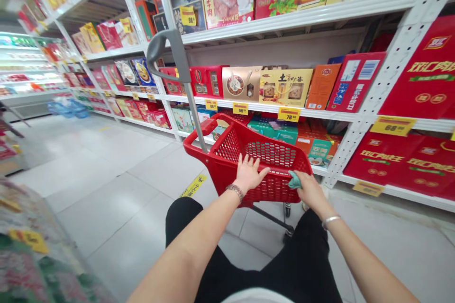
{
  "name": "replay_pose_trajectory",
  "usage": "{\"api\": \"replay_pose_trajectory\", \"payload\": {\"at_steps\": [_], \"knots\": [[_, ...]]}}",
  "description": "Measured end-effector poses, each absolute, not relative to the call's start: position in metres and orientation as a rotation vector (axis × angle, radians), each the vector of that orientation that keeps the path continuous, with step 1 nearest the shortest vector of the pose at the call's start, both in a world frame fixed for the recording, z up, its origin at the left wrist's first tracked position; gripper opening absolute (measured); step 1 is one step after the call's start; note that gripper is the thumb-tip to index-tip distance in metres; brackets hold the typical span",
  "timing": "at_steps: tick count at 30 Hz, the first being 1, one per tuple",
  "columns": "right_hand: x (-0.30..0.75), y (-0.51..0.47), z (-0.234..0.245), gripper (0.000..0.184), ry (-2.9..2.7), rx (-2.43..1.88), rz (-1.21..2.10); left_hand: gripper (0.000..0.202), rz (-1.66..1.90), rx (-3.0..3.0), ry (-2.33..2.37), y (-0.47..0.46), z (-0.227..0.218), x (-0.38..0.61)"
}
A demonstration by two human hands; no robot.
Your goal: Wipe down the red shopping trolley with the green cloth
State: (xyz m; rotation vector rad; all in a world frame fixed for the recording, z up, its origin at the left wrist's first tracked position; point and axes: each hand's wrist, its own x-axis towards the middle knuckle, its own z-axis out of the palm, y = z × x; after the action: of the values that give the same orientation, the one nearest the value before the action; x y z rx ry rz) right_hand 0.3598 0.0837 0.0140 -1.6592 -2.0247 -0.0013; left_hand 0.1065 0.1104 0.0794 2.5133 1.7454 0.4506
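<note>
A red plastic shopping basket (227, 151) on wheels stands on the floor in front of me, its grey pull handle (167, 49) raised up to the left. My left hand (249, 173) lies flat with spread fingers on the basket's near wall. My right hand (309, 189) is closed on a small teal cloth (294, 180) and presses it against the basket's near right corner. Both wrists wear bracelets. My knees in black trousers are below.
White metal shelves (302, 16) run along the right, stacked with red and gold gift boxes (284, 86) and yellow price tags (288, 114). Grey tiled floor (106, 184) stretches left down the aisle. A blurred display sits at my lower left (31, 246).
</note>
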Motion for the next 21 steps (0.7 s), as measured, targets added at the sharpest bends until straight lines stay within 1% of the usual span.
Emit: {"api": "replay_pose_trajectory", "payload": {"at_steps": [3, 5, 8, 10, 11, 15, 18, 21], "knots": [[0.313, 0.094, 0.024, 0.061, -2.082, -1.529, 0.046, 0.057, 0.511, 2.535, 1.600, 0.099, 0.082, 0.119], [0.283, 0.098, 0.031, 0.054, -2.121, -1.451, 0.102, 0.050, 0.609, 2.585, 1.451, 0.086, 0.085, 0.118], [0.259, 0.099, 0.039, 0.045, -2.149, -1.416, 0.132, 0.036, 0.987, 2.702, 1.099, 0.054, 0.096, 0.098], [0.259, 0.097, 0.042, 0.048, -2.158, -1.426, 0.113, 0.024, 1.251, 2.822, 0.975, 0.030, 0.110, 0.073], [0.264, 0.097, 0.042, 0.050, -2.157, -1.434, 0.102, 0.019, 1.372, 2.878, 0.992, 0.018, 0.118, 0.057], [0.287, 0.096, 0.042, 0.055, -2.122, -1.486, 0.094, 0.009, 1.568, 3.113, 1.086, -0.006, 0.155, -0.012], [0.296, 0.100, 0.040, 0.056, -2.083, -1.534, 0.097, 0.019, 1.612, 3.114, 1.448, 0.010, 0.176, -0.060], [0.294, 0.104, 0.040, 0.054, -2.032, -1.556, 0.084, 0.025, 1.461, 2.857, 1.898, 0.047, 0.188, -0.089]]}}
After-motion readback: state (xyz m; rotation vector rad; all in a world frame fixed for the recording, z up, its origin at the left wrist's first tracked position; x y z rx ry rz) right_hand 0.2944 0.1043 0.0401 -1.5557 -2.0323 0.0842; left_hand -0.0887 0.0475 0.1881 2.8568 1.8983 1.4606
